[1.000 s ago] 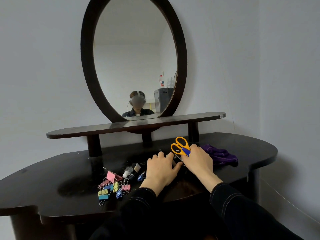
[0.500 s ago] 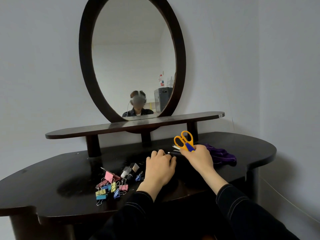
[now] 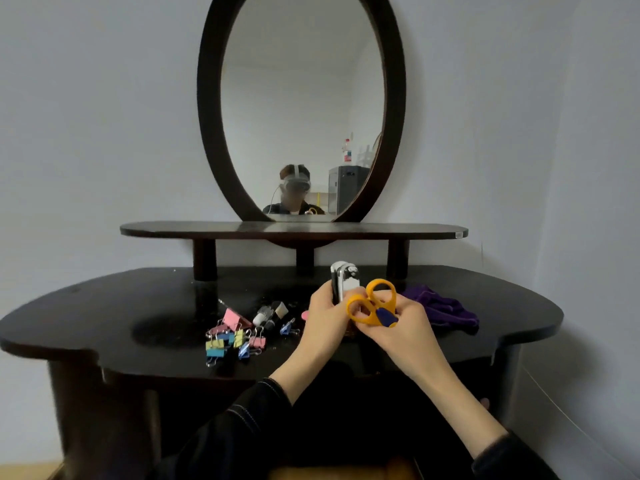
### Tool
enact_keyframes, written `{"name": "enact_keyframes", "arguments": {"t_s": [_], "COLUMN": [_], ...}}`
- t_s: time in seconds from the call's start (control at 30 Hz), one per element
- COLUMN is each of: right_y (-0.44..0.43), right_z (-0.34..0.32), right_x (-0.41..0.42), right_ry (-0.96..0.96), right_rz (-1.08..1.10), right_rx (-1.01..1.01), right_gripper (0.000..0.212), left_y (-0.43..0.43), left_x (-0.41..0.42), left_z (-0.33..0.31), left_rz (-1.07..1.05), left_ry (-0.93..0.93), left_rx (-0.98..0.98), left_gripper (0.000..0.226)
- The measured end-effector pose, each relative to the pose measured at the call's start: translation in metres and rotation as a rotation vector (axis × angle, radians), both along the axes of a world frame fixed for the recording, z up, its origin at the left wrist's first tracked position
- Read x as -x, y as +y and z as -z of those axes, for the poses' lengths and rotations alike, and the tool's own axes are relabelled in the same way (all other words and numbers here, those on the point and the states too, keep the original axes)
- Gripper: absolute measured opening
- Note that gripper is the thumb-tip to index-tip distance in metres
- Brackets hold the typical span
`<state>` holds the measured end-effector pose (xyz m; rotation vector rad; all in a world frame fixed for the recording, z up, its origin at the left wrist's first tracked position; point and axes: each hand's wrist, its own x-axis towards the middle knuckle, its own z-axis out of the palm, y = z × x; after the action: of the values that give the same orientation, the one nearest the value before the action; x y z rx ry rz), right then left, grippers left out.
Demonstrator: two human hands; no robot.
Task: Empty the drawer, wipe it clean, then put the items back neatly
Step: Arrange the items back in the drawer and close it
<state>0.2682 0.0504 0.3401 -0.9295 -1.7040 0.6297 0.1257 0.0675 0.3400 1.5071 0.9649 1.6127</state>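
While the left hand (image 3: pixel 325 320) grips an upright stapler (image 3: pixel 341 282) and the right hand (image 3: pixel 405 327) pinches orange scissors (image 3: pixel 369 315), binder clips (image 3: pixel 232 337) lie leftward on the bench (image 3: pixel 104 306), nearer the left.

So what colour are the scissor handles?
Orange, with a blue patch by the pivot; the head view shows the scissors in the right hand.

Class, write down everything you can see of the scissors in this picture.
The scissors have two orange loop handles that look plastic and a blue section just below them. The blades are hidden inside the right hand, which grips them around the blue part, handles pointing up and away. They are held above the dark dressing table, close beside the left hand holding a silver stapler; whether that hand touches them cannot be told.
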Motion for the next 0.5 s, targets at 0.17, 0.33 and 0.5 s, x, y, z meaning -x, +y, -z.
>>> {"name": "enact_keyframes", "arguments": {"t_s": [0.17, 0.33, 0.5], "right_y": [-0.049, -0.076, -0.103], "right_z": [0.011, 0.047, 0.121], "right_x": [-0.012, -0.017, -0.029], "right_ry": [0.104, 0.124, 0.178], "right_rz": [-0.231, -0.344, -0.259], "right_rx": [0.273, 0.457, 0.479], "right_gripper": [0.011, 0.016, 0.036], "left_y": [-0.064, -0.107, -0.130], "left_x": [0.003, 0.003, 0.003], "left_z": [0.026, 0.071, 0.139], "left_rz": [0.109, 0.161, 0.269], "left_ry": [-0.085, -0.097, -0.047], "left_rx": [-0.060, -0.016, 0.100], "left_gripper": [0.023, 0.015, 0.011]}}
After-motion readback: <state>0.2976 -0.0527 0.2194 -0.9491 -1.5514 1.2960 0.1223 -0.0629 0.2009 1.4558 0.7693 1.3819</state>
